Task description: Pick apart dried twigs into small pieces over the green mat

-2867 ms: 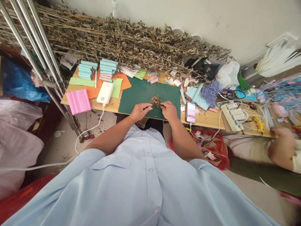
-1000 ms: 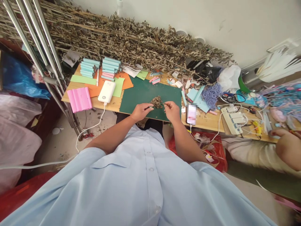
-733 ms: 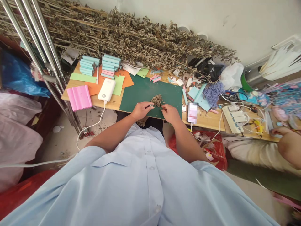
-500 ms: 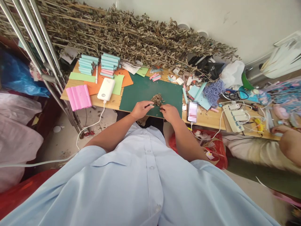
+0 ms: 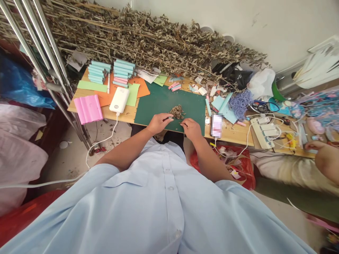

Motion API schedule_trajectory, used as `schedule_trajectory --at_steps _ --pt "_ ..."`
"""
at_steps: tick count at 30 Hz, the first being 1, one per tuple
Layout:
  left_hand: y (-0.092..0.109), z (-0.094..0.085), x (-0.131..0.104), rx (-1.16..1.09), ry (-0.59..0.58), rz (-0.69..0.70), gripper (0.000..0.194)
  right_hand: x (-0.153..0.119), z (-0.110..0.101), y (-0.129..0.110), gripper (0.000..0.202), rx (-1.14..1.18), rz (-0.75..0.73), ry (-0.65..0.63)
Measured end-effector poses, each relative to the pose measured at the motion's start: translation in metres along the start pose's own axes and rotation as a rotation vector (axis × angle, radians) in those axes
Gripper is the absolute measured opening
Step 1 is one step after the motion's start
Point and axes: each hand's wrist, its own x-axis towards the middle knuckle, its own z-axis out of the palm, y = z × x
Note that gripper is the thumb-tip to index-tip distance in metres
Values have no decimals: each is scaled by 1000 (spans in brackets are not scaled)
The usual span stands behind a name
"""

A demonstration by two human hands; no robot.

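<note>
The counter (image 5: 233,133) bears a green mat (image 5: 153,100) with heaped dried leaves (image 5: 177,112). Left hand (image 5: 159,123) and right hand (image 5: 192,129) pinch narrowly (contents unclear).

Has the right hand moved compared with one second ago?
Yes: against the green mat, the right hand has shifted toward the mat's near edge.
</note>
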Motion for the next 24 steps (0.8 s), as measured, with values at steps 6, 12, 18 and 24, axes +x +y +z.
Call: schedule_trajectory --at_steps 6,12,18,24 --pt "2 -1 1 19 0 -4 26 -4 10 -5 22 -89 -7 57" --pt "2 0 1 16 4 -17 26 5 6 -2 23 -70 -33 -39" --pt "0 0 0 18 0 -14 27 14 -5 10 32 -65 -154 -198" --pt "0 0 0 18 -2 -26 28 16 6 11 27 -7 -122 -82"
